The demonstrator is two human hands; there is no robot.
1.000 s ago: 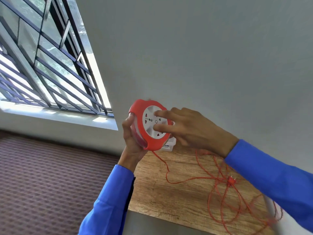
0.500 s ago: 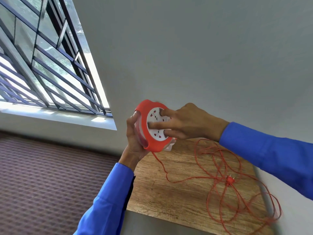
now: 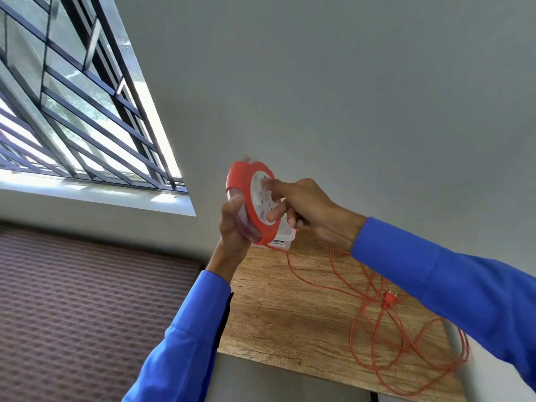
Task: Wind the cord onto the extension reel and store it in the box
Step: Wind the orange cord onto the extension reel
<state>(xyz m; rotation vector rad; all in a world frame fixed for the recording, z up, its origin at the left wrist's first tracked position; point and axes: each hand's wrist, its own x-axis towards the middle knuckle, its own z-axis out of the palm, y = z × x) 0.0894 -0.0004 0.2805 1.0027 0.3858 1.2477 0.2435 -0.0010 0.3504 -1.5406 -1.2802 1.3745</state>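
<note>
An orange extension reel (image 3: 243, 187) with a white socket face is held up in the air above the wooden table (image 3: 293, 320). My left hand (image 3: 233, 224) grips its rim from behind and below. My right hand (image 3: 304, 206) lies on the white face, its fingertips pressing on the sockets. A thin orange cord (image 3: 371, 314) runs down from the reel and lies in loose loops on the table, with its plug (image 3: 390, 298) among them. Behind the reel stands a small white box (image 3: 285, 237), mostly hidden.
The table stands against a grey wall (image 3: 348, 82). A barred window (image 3: 72, 111) with a white sill is at the left. Purple patterned carpet (image 3: 87, 314) covers the floor left of the table. Some cord loops hang over the table's right edge.
My right hand has turned on the reel's face, fingers shifting round it. The reel is tilted more edge-on, and the cord on the table has shifted slightly.
</note>
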